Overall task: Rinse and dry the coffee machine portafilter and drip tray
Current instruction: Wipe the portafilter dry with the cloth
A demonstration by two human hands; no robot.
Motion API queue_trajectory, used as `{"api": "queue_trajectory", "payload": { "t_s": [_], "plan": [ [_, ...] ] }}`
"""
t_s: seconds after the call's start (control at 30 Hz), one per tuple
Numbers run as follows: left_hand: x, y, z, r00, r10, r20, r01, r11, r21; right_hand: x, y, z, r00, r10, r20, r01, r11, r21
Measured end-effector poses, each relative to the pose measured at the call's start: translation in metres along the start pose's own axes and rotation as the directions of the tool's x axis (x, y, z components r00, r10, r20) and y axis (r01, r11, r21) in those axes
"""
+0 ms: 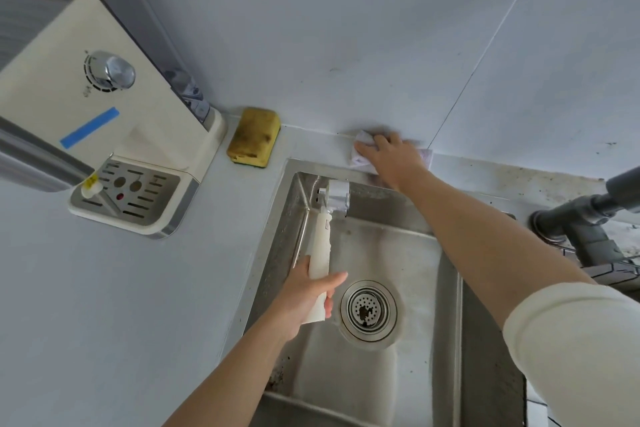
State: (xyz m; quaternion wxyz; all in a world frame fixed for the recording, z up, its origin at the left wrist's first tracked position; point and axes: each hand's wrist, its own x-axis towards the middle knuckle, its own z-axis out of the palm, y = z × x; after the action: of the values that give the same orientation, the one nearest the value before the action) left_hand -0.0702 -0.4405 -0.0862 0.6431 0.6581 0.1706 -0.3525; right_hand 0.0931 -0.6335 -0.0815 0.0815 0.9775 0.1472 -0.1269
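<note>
My left hand grips the white handle of the portafilter over the steel sink; its chrome head points toward the sink's far left corner. My right hand reaches to the ledge behind the sink and lies flat on a white cloth against the wall, fingers spread over it. The drip tray, with its slotted metal grate, sits in place at the base of the cream coffee machine on the left counter.
A worn yellow sponge lies against the wall between the machine and the sink. A dark grey faucet stands at the sink's right. The round drain strainer is in the basin floor. White counter stretches to the left.
</note>
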Motion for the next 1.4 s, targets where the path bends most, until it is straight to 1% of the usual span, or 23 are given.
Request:
{"api": "queue_trajectory", "payload": {
  "t_s": [0.07,0.1,0.17,0.2,0.27,0.33,0.4,0.47,0.53,0.57,0.6,0.67,0.8,0.97,1.07,1.13,1.23,1.33,1.4],
  "plan": [
    [0.0,0.0,0.0,1.0,-0.011,0.019,0.012,0.999,-0.048,0.001,0.0,-0.003,1.0,0.016,0.007,-0.017,0.998,0.061],
    [0.0,0.0,0.001,0.999,-0.018,0.03,0.02,0.996,-0.087,0.0,0.0,-0.005,0.999,0.031,0.009,-0.032,0.991,0.127],
    [0.0,0.002,0.002,0.998,-0.02,0.056,0.029,0.988,-0.152,-0.006,0.003,-0.009,0.996,0.094,0.004,-0.089,0.936,0.34],
    [0.0,0.003,0.003,0.998,-0.022,0.065,0.032,0.986,-0.165,-0.01,0.005,-0.011,0.991,0.131,0.006,-0.119,0.876,0.467],
    [0.0,0.004,0.005,0.996,-0.031,0.085,0.047,0.98,-0.191,-0.022,0.008,-0.017,0.978,0.207,0.022,-0.161,0.685,0.71],
    [-0.001,0.006,0.006,0.992,-0.033,0.118,0.062,0.966,-0.25,-0.036,0.01,-0.024,0.962,0.27,0.041,-0.163,0.445,0.88],
    [-0.001,0.006,0.008,0.987,-0.026,0.157,0.072,0.953,-0.295,-0.053,0.011,-0.033,0.948,0.31,0.072,-0.152,0.241,0.959],
    [-0.003,0.008,0.01,0.981,-0.003,0.196,0.069,0.943,-0.326,-0.071,0.012,-0.041,0.948,0.303,0.097,-0.125,0.074,0.989],
    [-0.006,0.009,0.012,0.972,0.033,0.233,0.055,0.932,-0.359,-0.089,0.013,-0.049,0.959,0.262,0.109,-0.104,-0.035,0.994],
    [-0.008,0.01,0.013,0.967,0.052,0.248,0.046,0.927,-0.372,-0.098,0.014,-0.052,0.963,0.244,0.113,-0.103,-0.054,0.993],
    [-0.011,0.011,0.014,0.964,0.069,0.258,0.038,0.922,-0.386,-0.106,0.014,-0.056,0.966,0.233,0.111,-0.102,-0.049,0.994],
    [-0.016,0.012,0.016,0.958,0.092,0.273,0.029,0.911,-0.412,-0.121,0.014,-0.062,0.975,0.201,0.091,-0.094,0.005,0.996],
    [-0.025,0.013,0.016,0.943,0.105,0.317,0.03,0.919,-0.393,-0.137,0.008,-0.069,0.987,0.152,0.05,-0.08,0.201,0.976],
    [-0.037,0.013,0.014,0.926,0.096,0.366,0.038,0.939,-0.341,-0.149,-0.006,-0.074,0.992,0.124,0.031,-0.072,0.346,0.936],
    [-0.044,0.013,0.015,0.936,0.074,0.345,0.044,0.946,-0.322,-0.156,-0.016,-0.076,0.994,0.097,0.058,-0.094,0.432,0.897],
    [-0.048,0.014,0.016,0.951,0.061,0.302,0.018,0.967,-0.253,-0.162,-0.022,-0.078,0.994,0.082,0.07,-0.101,0.478,0.873],
    [-0.055,0.012,0.018,0.973,0.053,0.223,-0.035,0.996,-0.082,-0.17,-0.03,-0.078,0.995,0.05,0.085,-0.099,0.531,0.841],
    [-0.061,0.009,0.016,0.978,0.066,0.196,-0.084,0.993,0.087,-0.174,-0.036,-0.071,0.997,0.02,0.074,-0.07,0.639,0.766],
    [-0.064,0.007,0.013,0.979,0.068,0.191,-0.094,0.987,0.132,-0.177,-0.036,-0.067,0.999,-0.014,0.049,-0.024,0.714,0.699]
  ]
}}
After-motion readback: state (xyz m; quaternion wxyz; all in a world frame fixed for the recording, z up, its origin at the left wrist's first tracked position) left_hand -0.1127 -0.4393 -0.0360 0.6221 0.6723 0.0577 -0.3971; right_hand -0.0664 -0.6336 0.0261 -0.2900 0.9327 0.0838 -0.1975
